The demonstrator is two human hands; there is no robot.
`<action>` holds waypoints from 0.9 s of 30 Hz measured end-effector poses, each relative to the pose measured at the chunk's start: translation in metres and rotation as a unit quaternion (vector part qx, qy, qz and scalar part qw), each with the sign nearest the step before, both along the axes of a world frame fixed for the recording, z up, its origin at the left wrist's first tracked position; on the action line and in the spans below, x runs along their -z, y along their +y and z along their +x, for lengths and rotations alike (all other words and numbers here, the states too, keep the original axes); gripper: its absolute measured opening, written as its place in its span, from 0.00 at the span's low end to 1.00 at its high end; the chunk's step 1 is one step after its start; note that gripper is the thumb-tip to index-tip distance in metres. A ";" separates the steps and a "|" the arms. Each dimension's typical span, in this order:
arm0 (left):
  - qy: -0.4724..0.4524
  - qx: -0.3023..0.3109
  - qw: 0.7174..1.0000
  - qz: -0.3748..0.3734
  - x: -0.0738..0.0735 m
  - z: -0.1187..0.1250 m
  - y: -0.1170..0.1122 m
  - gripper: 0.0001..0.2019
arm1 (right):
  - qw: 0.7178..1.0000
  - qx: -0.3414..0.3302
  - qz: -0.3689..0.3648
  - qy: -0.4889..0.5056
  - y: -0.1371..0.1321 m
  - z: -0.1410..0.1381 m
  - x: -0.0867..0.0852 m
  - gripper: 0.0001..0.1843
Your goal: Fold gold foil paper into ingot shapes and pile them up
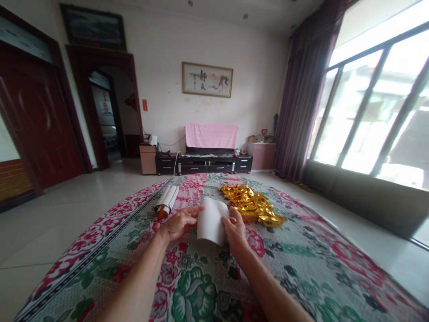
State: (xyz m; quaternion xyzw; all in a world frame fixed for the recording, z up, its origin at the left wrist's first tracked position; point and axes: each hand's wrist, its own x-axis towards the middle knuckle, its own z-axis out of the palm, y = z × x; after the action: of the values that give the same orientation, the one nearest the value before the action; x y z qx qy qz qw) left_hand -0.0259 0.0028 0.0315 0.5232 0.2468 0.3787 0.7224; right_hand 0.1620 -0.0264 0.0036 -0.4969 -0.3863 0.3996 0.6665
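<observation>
A curved sheet of white paper (212, 222) is held up between my two hands above the flowered cloth. Its left edge is pinched by my left hand (183, 221), thumb and fingers closed on it. At the right edge my right hand (235, 225) grips the same sheet. Just beyond it to the right lies a heap of folded gold foil ingots (256, 203). To the left, a roll of white sheets (168, 197) rests on the cloth, with an orange-gold inner side showing at its near end.
The flowered cloth (134, 250) covers the broad surface in front of me. Farther back stands a low black cabinet (201, 166) with a pink cloth (212, 135) draped over something on it. A window and purple curtain (303, 103) are at the right.
</observation>
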 end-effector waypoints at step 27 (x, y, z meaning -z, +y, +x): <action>0.034 -0.107 0.993 -0.030 0.011 -0.010 0.008 0.13 | 0.984 -0.156 0.078 0.036 -0.010 -0.002 -0.008 0.33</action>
State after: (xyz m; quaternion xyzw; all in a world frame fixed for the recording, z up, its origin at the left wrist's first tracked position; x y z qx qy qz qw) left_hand -0.0358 0.0109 0.0205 0.4850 0.3370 0.4279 0.6842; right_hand 0.1599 -0.0369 0.0112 -0.3624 -0.4650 0.4847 0.6461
